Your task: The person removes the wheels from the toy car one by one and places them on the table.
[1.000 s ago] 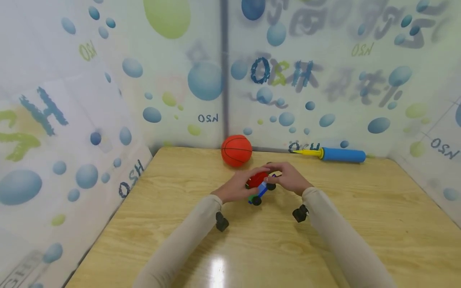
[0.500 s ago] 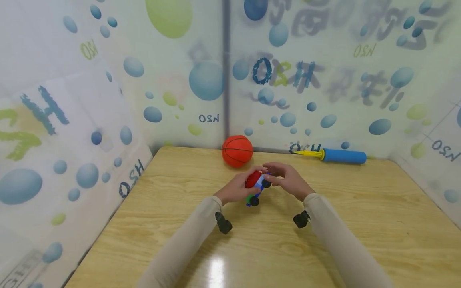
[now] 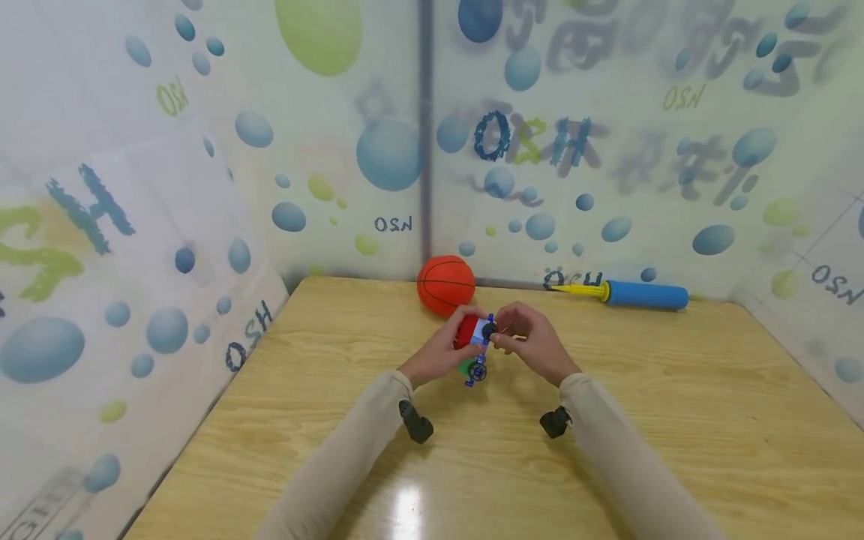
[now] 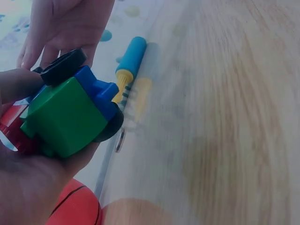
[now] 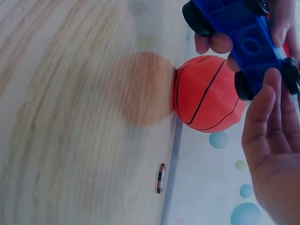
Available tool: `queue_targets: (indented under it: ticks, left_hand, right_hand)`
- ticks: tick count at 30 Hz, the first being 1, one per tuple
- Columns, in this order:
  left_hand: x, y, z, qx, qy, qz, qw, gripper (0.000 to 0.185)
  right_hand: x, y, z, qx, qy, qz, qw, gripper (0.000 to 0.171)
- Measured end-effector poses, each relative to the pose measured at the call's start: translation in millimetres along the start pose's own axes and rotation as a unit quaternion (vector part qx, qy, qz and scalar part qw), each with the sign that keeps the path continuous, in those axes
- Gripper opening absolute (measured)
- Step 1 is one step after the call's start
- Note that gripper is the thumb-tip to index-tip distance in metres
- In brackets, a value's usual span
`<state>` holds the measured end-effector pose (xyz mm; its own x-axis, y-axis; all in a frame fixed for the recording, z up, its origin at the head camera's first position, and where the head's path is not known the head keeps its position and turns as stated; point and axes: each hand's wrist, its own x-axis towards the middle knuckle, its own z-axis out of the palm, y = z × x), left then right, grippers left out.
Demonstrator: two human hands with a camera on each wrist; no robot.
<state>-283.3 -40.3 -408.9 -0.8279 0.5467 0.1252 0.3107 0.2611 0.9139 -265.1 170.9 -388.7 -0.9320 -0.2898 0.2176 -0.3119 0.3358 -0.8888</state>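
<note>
A toy car (image 3: 475,341) with a red body, blue chassis, green block and black wheels is held off the wooden table (image 3: 675,390), tipped up on end. My left hand (image 3: 456,343) cradles it from the left, fingers curled round the red and green parts. My right hand (image 3: 502,337) pinches the wheel end from the right. In the left wrist view the green block (image 4: 65,117) lies in my left palm, my right hand (image 4: 70,23) behind it. The right wrist view shows the blue underside (image 5: 243,28) and my right hand (image 5: 269,140) against a wheel.
An orange mini basketball (image 3: 445,285) rests against the back wall just beyond the hands. A blue and yellow hand pump (image 3: 634,294) lies along the back wall to the right. Printed bubble-pattern walls (image 3: 202,225) enclose the table on three sides.
The car has been raised off the table and turned up on end. Both hands have drawn closer together around it, slightly nearer the basketball.
</note>
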Motion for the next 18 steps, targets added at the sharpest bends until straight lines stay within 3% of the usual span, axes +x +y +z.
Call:
queue_targets:
  ticks: [7,13,18]
  left_hand:
    - [-1.6,1.5,6.9,-0.005,0.019,-0.013,0.9997,0.052]
    - [2.4,3.4,14.2,0.001,0.043,0.006,0.9991,0.053]
    - [2.9,6.6,17.7,-0.001,0.05,-0.002,0.9988,0.051]
  right_hand:
    - [2,3,7,0.022,-0.02,-0.008,1.0,0.029]
    - [3,4,9,0.015,0.005,-0.004,1.0,0.02]
    - [6,7,7,0.021,0.008,0.005,1.0,0.019]
